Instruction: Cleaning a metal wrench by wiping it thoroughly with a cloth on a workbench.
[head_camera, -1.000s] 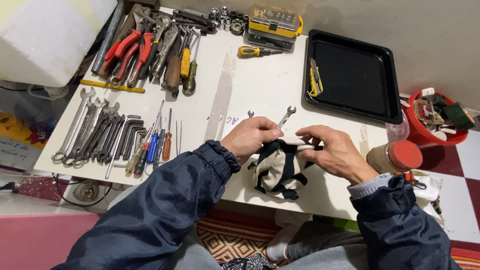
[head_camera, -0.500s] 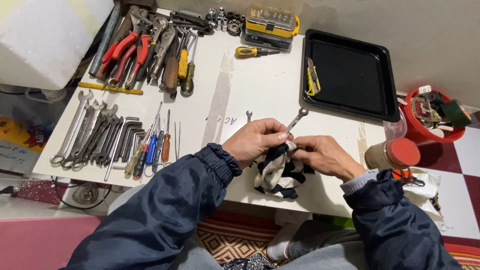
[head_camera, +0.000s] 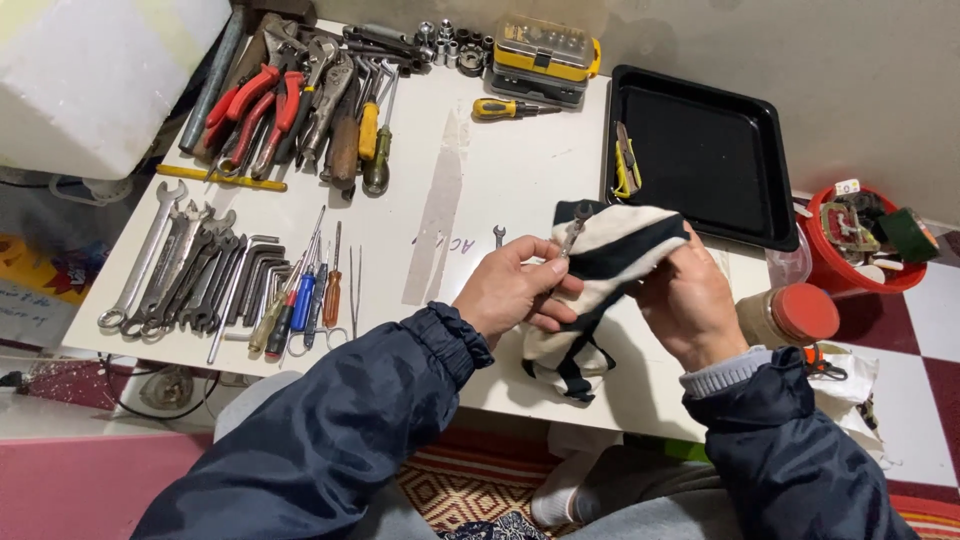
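Observation:
My left hand (head_camera: 515, 290) pinches the lower end of a small silver spanner (head_camera: 574, 229) and holds it upright above the white table (head_camera: 520, 170). My right hand (head_camera: 690, 300) grips a cream and black striped cloth (head_camera: 600, 270) and has it wrapped over the upper part of the spanner. Only a short stretch of the spanner's shaft and its head show at the cloth's edge. The rest of the cloth hangs down between my hands to the table.
Spanners and hex keys (head_camera: 190, 265) and small screwdrivers (head_camera: 305, 285) lie at the left. Pliers (head_camera: 265, 100) lie at the back left, a yellow bit case (head_camera: 545, 50) at the back. A black tray (head_camera: 705, 150), a red-lidded jar (head_camera: 790, 315) and a red bucket (head_camera: 865, 240) stand to the right.
My right hand has lifted the cloth up over the top of the spanner, which showed bare above the cloth before. My left hand has kept its hold on the spanner.

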